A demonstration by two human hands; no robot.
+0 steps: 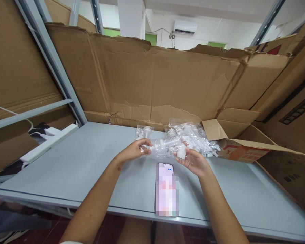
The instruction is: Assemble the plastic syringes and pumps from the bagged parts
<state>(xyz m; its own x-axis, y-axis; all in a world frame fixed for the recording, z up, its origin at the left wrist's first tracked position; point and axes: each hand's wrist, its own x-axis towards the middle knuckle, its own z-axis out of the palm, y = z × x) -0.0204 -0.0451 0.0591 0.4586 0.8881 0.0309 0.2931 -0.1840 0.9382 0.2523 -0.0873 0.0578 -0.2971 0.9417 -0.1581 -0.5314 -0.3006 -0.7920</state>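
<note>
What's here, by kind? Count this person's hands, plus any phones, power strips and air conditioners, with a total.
Hands: 2 (left hand, right hand)
Phone: 1
Power strip: 1
Air conditioner: 1
Total: 5
The clear bags overlap too much to count.

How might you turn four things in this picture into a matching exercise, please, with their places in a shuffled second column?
Things:
1. Phone
2. Power strip
3. Air conditioner
4. Clear plastic bag

Places:
A. Between the left hand and the right hand
B. On the table, near its front edge, between the forearms
C. High on the far wall
D. Along the table's left side

Pairs: 1-B; 2-D; 3-C; 4-A
</note>
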